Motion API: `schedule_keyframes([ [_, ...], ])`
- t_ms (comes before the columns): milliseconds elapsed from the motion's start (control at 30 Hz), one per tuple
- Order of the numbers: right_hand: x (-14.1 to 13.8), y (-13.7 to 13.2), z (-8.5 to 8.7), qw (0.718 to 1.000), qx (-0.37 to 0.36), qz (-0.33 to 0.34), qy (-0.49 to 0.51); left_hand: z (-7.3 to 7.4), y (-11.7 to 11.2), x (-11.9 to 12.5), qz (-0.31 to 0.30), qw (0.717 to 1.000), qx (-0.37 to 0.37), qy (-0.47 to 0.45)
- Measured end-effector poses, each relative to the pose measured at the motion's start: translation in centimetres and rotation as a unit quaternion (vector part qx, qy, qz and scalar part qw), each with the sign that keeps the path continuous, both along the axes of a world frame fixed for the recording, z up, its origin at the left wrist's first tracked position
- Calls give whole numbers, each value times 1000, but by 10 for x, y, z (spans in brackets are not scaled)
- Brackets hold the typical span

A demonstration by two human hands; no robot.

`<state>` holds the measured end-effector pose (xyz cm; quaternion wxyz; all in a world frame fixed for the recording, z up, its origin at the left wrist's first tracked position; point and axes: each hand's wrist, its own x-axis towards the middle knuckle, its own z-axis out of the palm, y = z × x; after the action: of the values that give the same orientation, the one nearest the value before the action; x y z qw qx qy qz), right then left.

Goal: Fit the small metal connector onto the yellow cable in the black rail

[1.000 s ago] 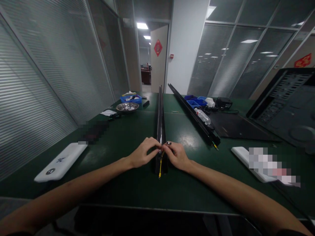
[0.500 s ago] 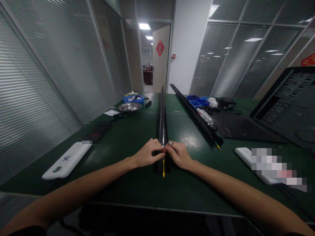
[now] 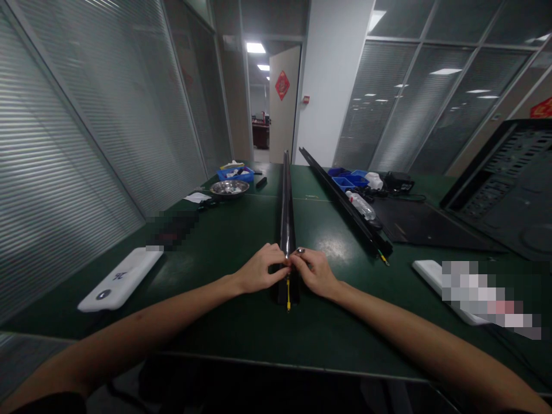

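Black channel bar (image 3: 286, 201): lengthwise on the green table (image 3: 233, 236), near end between both hands.
Yellow-sleeved lead (image 3: 288, 294): at that end, lying straighter than a second ago.
Left hand (image 3: 261, 268): fingertips now closer to the right's; cannot tell what they grasp.
Right hand (image 3: 317, 272): fingers curled, grip hidden; fine work seemingly unfinished.

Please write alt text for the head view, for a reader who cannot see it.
A person's left hand and right hand meet over a long black rail on a green table, a yellow wire at the rail's near end. Another rail lies to the right.
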<state>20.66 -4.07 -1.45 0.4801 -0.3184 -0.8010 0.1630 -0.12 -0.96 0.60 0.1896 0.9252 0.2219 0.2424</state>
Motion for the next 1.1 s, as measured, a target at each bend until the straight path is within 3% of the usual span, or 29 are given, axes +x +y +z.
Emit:
schedule_keyframes([
  [167,1,-1,3,1000,-5,29,6,0,0,-1,1,1000,5,8],
  [400,0,-1,-2,1000,7,-4,2,-1,1,-2,-1,1000,5,14],
  [767,2,0,-1,999,-11,33,-1,-3,3,-2,-13,1000,13,6],
  [1100,1,-1,-1,1000,-3,10,-4,-3,2,-2,-13,1000,11,11],
])
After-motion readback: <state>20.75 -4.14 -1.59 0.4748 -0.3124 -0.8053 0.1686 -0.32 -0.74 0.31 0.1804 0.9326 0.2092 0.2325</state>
